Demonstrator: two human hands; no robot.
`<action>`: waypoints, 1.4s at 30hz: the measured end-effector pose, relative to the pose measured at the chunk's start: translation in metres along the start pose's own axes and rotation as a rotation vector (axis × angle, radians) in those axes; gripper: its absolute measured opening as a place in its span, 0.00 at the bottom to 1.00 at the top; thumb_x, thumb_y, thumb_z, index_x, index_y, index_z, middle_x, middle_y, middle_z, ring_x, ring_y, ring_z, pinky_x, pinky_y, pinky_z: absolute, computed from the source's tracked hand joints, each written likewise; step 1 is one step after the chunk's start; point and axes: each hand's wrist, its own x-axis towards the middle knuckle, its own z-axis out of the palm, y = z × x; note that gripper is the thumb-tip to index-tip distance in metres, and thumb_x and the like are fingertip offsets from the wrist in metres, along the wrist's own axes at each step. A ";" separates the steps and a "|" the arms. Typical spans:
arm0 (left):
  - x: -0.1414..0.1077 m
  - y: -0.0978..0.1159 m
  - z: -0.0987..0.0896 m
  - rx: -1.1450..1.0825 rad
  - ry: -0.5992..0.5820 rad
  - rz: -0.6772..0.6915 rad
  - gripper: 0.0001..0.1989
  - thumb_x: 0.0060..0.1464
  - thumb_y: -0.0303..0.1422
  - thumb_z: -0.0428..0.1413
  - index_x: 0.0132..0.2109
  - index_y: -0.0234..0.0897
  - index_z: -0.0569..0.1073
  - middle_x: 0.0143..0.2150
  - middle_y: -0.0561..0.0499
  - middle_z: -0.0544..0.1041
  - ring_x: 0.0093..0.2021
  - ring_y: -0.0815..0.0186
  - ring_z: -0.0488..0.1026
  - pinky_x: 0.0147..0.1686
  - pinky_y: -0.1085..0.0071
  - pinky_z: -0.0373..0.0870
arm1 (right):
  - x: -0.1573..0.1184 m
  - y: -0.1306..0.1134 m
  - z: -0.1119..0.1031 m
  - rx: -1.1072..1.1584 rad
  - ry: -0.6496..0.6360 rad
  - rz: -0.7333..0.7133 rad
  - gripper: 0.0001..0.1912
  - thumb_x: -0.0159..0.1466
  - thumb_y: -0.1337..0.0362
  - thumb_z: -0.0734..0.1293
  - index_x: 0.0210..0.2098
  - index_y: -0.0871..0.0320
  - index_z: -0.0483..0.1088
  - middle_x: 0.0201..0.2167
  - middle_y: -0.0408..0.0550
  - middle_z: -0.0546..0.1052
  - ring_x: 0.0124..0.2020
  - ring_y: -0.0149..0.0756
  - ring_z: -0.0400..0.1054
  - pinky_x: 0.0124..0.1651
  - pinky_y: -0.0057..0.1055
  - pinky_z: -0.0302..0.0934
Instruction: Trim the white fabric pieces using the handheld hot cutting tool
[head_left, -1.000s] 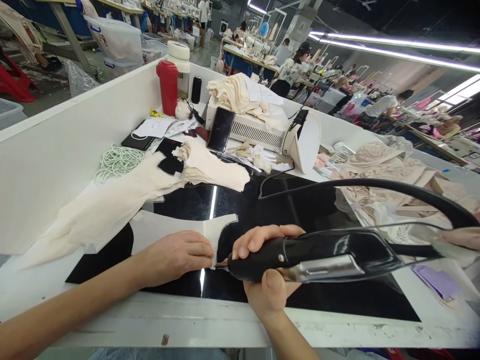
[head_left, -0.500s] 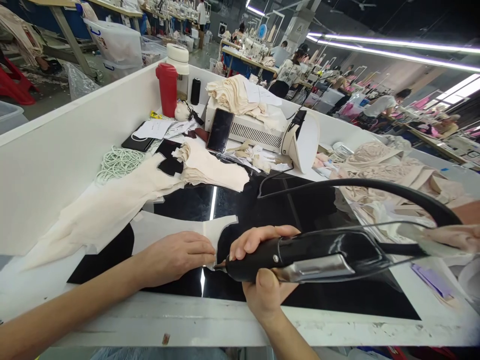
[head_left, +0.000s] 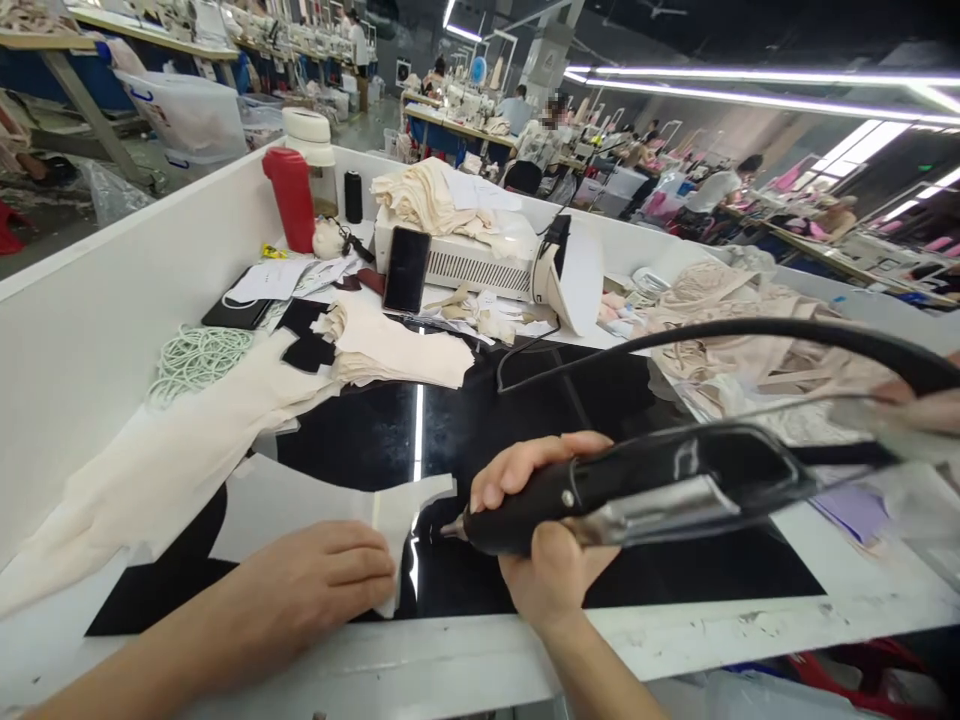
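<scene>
A pale fabric piece (head_left: 296, 505) lies on the shiny black sheet, a seam line near its right end. My left hand (head_left: 322, 575) rests on its lower right part, fingers close together and bent over the fabric; the thumb is hidden. My right hand (head_left: 553, 595) is wrapped round a black corded hand tool (head_left: 667, 485) with a silver lever along its side. Its thin metal tip (head_left: 454, 528) points left, a little right of the fabric and apart from it. Beyond the left hand lie long cream fabric (head_left: 172, 440) and a stack of cut cream pieces (head_left: 405, 345).
A thick black cable (head_left: 750, 328) arches from the tool. Behind stand a phone (head_left: 406, 270), a vented white box (head_left: 469, 265), a white lamp-like shade (head_left: 581, 285) and a red cup (head_left: 290, 200). Green cord (head_left: 199, 362) is at left, beige fabric straps (head_left: 712, 310) at right.
My left hand and the fabric under it have come left and nearer the front edge. The tool's tip, formerly at the fabric's edge, is now apart from it. The view has shifted.
</scene>
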 end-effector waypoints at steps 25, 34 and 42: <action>0.049 -0.033 0.029 0.453 0.072 -0.055 0.17 0.75 0.30 0.42 0.55 0.32 0.75 0.45 0.46 0.77 0.46 0.57 0.76 0.54 0.53 0.74 | 0.030 0.039 -0.013 0.027 0.045 -0.032 0.20 0.66 0.54 0.74 0.51 0.48 0.62 0.34 0.39 0.71 0.28 0.28 0.69 0.28 0.27 0.69; 0.047 -0.030 0.025 0.488 0.066 -0.087 0.18 0.76 0.31 0.41 0.56 0.35 0.75 0.46 0.48 0.77 0.48 0.58 0.74 0.56 0.56 0.71 | 0.030 0.038 -0.013 0.060 0.032 0.011 0.21 0.66 0.53 0.74 0.51 0.46 0.62 0.34 0.38 0.71 0.28 0.28 0.68 0.30 0.26 0.69; 0.045 -0.033 0.026 0.494 0.062 -0.070 0.18 0.76 0.32 0.42 0.56 0.34 0.75 0.46 0.48 0.77 0.48 0.58 0.74 0.56 0.56 0.69 | 0.030 0.039 -0.012 0.068 0.041 0.006 0.21 0.66 0.53 0.74 0.52 0.47 0.62 0.34 0.38 0.71 0.27 0.28 0.68 0.30 0.26 0.70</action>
